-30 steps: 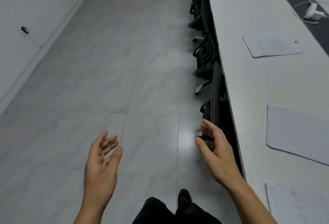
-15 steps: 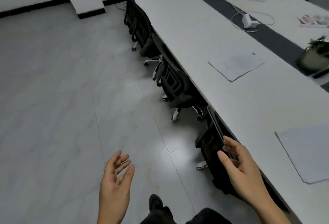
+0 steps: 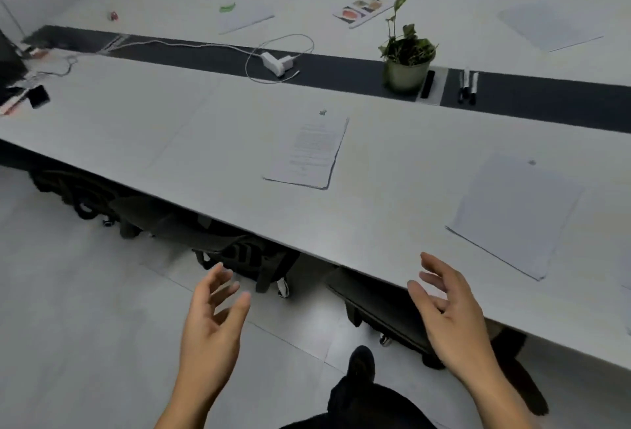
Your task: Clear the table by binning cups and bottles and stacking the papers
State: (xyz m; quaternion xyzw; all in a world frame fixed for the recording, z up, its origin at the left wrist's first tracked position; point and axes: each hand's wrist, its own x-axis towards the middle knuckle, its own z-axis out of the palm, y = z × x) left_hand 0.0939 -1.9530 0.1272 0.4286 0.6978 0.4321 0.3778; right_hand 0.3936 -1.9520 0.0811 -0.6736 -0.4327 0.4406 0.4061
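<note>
A long white table (image 3: pixel 358 224) crosses the view. A printed stack of papers (image 3: pixel 309 152) lies in its middle, and a blank stack of papers (image 3: pixel 515 213) lies to the right near the front edge. Two more paper stacks rest on the far side, one at the left (image 3: pixel 244 19) and one at the right (image 3: pixel 549 24). My left hand (image 3: pixel 213 323) hangs open over the floor in front of the table. My right hand (image 3: pixel 447 309) is open too, just at the table's front edge, holding nothing. No cups or bottles show.
A potted plant (image 3: pixel 406 56), a white charger with its cable (image 3: pixel 276 61) and two markers (image 3: pixel 467 85) sit along the dark centre strip. A phone (image 3: pixel 39 95) lies far left. Black chairs (image 3: pixel 246 254) are tucked under the table; several more stand behind it.
My view has swung right, from the floor and the table's side to facing the table squarely. Both hands stay open and empty, now close to the table's front edge.
</note>
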